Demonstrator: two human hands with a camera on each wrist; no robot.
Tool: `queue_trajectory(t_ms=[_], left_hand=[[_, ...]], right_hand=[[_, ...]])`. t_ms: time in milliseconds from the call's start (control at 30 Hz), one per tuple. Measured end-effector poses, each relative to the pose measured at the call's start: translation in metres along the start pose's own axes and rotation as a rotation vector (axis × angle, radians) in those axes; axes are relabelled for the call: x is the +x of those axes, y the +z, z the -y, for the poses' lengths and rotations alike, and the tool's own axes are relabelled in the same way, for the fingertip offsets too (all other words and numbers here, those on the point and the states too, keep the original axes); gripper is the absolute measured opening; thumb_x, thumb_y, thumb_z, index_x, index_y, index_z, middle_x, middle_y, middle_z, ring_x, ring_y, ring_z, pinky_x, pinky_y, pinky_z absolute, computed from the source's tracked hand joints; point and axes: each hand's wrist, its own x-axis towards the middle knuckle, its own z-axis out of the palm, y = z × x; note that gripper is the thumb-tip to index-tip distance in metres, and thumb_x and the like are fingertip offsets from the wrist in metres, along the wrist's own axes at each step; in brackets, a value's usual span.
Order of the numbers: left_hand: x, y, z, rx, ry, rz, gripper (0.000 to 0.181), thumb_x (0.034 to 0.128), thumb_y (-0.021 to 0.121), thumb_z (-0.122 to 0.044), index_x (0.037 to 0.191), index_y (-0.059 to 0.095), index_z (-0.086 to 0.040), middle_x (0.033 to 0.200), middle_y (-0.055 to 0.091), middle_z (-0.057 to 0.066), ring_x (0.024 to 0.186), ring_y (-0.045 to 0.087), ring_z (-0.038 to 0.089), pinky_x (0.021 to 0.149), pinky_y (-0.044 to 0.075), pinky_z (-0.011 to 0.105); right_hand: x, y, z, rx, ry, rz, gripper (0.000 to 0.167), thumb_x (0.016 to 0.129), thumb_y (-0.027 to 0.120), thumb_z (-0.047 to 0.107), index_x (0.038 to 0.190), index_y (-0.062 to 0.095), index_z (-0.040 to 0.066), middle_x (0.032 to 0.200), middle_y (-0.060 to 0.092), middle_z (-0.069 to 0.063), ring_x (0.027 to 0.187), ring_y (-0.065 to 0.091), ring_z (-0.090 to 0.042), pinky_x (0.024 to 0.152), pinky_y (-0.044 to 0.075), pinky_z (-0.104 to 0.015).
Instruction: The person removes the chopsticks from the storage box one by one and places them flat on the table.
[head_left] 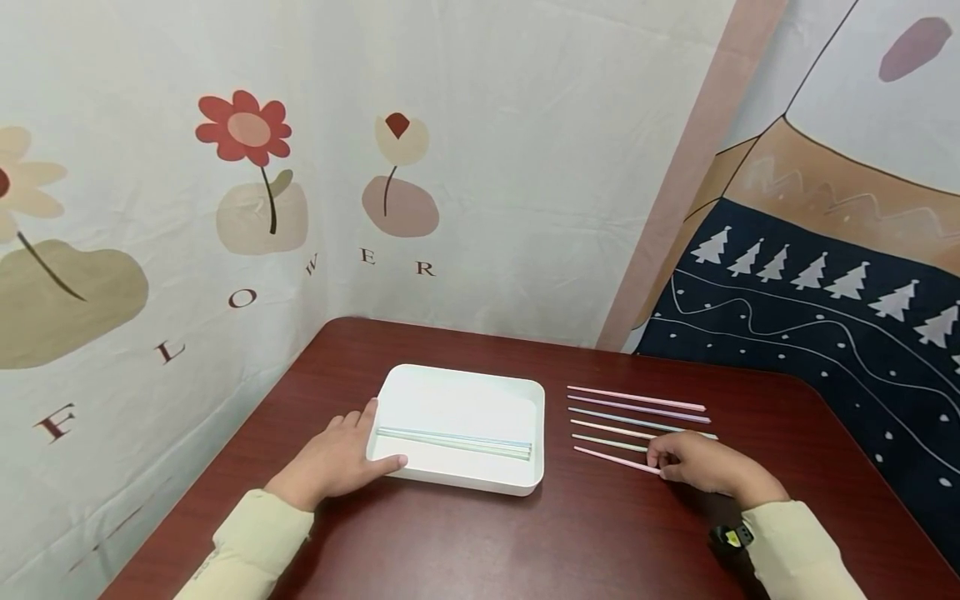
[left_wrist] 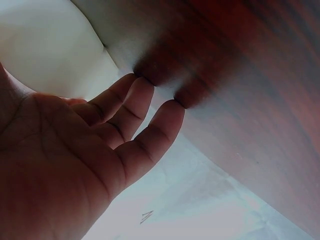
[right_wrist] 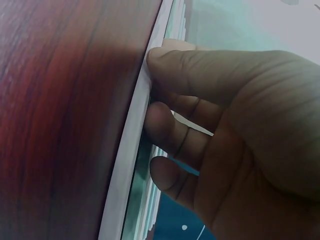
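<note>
A white rectangular tray [head_left: 465, 396] lies on the table, with several pale blue and green chopsticks [head_left: 457, 443] side by side in it. My left hand [head_left: 341, 454] rests at its left front corner, thumb over the rim and the other fingers spread along the outside. In the left wrist view, fingertips [left_wrist: 167, 115] touch the tabletop. Right of the tray, my right hand [head_left: 701, 460] pinches the nearest pink chopstick [head_left: 615, 458] near its right end, thumb against its side in the right wrist view [right_wrist: 122, 165]. That chopstick lies low at the table surface.
Beyond the pinched one lie several chopsticks in a row: green [head_left: 607, 442], yellow [head_left: 611, 428], blue [head_left: 637, 417], purple [head_left: 637, 407] and pink [head_left: 637, 397]. The dark red table [head_left: 480, 542] ends at a printed curtain [head_left: 510, 167]. A black wrist device [head_left: 729, 537] sits by the right sleeve.
</note>
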Motion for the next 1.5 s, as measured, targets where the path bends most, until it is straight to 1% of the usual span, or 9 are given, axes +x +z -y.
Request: queue_trajectory(t_ms=[267, 467, 667, 800, 967, 1133, 1300, 1500], left_hand=[[0.0, -0.002, -0.002, -0.009, -0.002, 0.003, 0.116, 0.0805, 0.058, -0.077, 0.151, 0.026, 0.009, 0.136, 0.048, 0.032, 0.127, 0.045, 0.047, 0.101, 0.039, 0.057], [0.0, -0.001, -0.001, -0.01, -0.005, 0.0, 0.116, 0.0804, 0.058, -0.077, 0.151, 0.026, 0.008, 0.135, 0.049, 0.031, 0.125, 0.045, 0.047, 0.098, 0.041, 0.057], [0.001, 0.0, -0.001, 0.006, -0.011, 0.005, 0.116, 0.0804, 0.057, -0.078, 0.151, 0.026, 0.009, 0.135, 0.049, 0.031, 0.124, 0.045, 0.05, 0.096, 0.042, 0.058], [0.001, 0.0, -0.001, 0.013, -0.02, 0.011, 0.117, 0.0802, 0.056, -0.079, 0.151, 0.026, 0.009, 0.136, 0.049, 0.031, 0.124, 0.046, 0.05, 0.096, 0.043, 0.057], [0.0, -0.002, -0.002, 0.012, -0.018, 0.012, 0.116, 0.08, 0.058, -0.078, 0.151, 0.026, 0.009, 0.135, 0.049, 0.03, 0.123, 0.046, 0.048, 0.095, 0.044, 0.056], [0.0, -0.002, -0.002, 0.013, -0.014, 0.007, 0.116, 0.0805, 0.058, -0.077, 0.151, 0.025, 0.008, 0.135, 0.05, 0.03, 0.123, 0.046, 0.048, 0.095, 0.044, 0.056], [0.001, -0.002, -0.001, 0.008, -0.011, 0.004, 0.115, 0.0807, 0.058, -0.077, 0.151, 0.026, 0.009, 0.135, 0.05, 0.03, 0.124, 0.046, 0.049, 0.096, 0.043, 0.056], [0.0, -0.001, 0.0, 0.005, -0.023, 0.013, 0.117, 0.0805, 0.056, -0.079, 0.152, 0.024, 0.008, 0.137, 0.048, 0.03, 0.125, 0.045, 0.049, 0.096, 0.043, 0.056]], right_hand=[[0.001, -0.002, 0.002, -0.037, -0.026, -0.018, 0.021, 0.09, 0.064, -0.004, 0.089, 0.064, 0.018, 0.079, 0.055, 0.009, 0.069, 0.047, -0.005, 0.06, 0.042, -0.027], [0.003, -0.002, 0.001, -0.053, -0.014, -0.022, 0.023, 0.09, 0.063, -0.005, 0.09, 0.064, 0.019, 0.079, 0.056, 0.009, 0.069, 0.047, -0.005, 0.06, 0.042, -0.027], [0.004, -0.003, 0.003, -0.083, -0.037, -0.044, 0.028, 0.087, 0.06, -0.009, 0.088, 0.064, 0.019, 0.077, 0.056, 0.01, 0.071, 0.049, -0.004, 0.063, 0.043, -0.026], [0.005, -0.004, 0.005, -0.083, -0.035, -0.048, 0.03, 0.087, 0.06, -0.01, 0.087, 0.065, 0.019, 0.076, 0.056, 0.01, 0.07, 0.049, -0.004, 0.063, 0.043, -0.026], [0.005, -0.004, 0.004, -0.088, -0.037, -0.049, 0.03, 0.087, 0.06, -0.01, 0.088, 0.065, 0.019, 0.077, 0.056, 0.01, 0.07, 0.048, -0.004, 0.063, 0.043, -0.026], [0.007, -0.008, 0.007, -0.096, -0.043, -0.065, 0.025, 0.089, 0.062, -0.006, 0.09, 0.066, 0.019, 0.082, 0.058, 0.009, 0.072, 0.049, -0.005, 0.064, 0.044, -0.027], [0.018, -0.016, 0.018, -0.064, -0.08, -0.085, 0.019, 0.091, 0.065, -0.001, 0.094, 0.067, 0.017, 0.086, 0.061, 0.007, 0.075, 0.052, -0.007, 0.067, 0.046, -0.028], [0.044, -0.023, 0.04, -0.077, -0.147, -0.075, 0.016, 0.092, 0.067, 0.001, 0.096, 0.067, 0.017, 0.092, 0.063, 0.005, 0.081, 0.054, -0.009, 0.072, 0.048, -0.03]])
